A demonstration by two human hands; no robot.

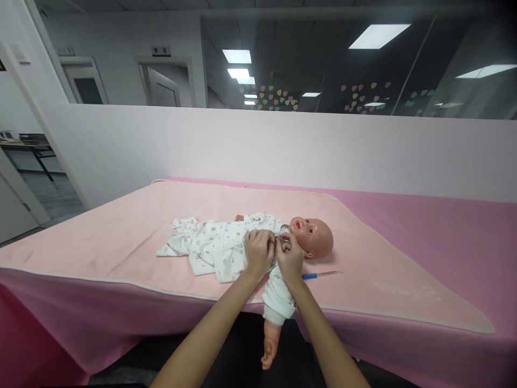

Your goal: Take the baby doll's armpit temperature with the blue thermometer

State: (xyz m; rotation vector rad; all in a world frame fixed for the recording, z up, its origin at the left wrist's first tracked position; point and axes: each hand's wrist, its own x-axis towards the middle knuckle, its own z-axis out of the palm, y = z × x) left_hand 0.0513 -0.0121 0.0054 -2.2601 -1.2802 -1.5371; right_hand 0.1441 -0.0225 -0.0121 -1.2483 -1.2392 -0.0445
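Note:
A baby doll point(315, 237) lies on its back on a pale pink blanket point(121, 231), head to the right. It wears a white printed romper point(210, 245). My left hand point(257, 252) and my right hand point(289, 258) meet at the doll's chest near the collar, fingers pinching the romper's front edges. One sleeved doll arm point(275, 312) hangs over the table's near edge between my forearms. A blue-capped thin stick, perhaps a thermometer or a pen point(321, 275), lies just right of my right hand.
The blanket covers a table with a deeper pink cloth point(436, 226). A low white partition point(283, 145) runs behind the table, with glass above it. An open doorway and a desk lie far left.

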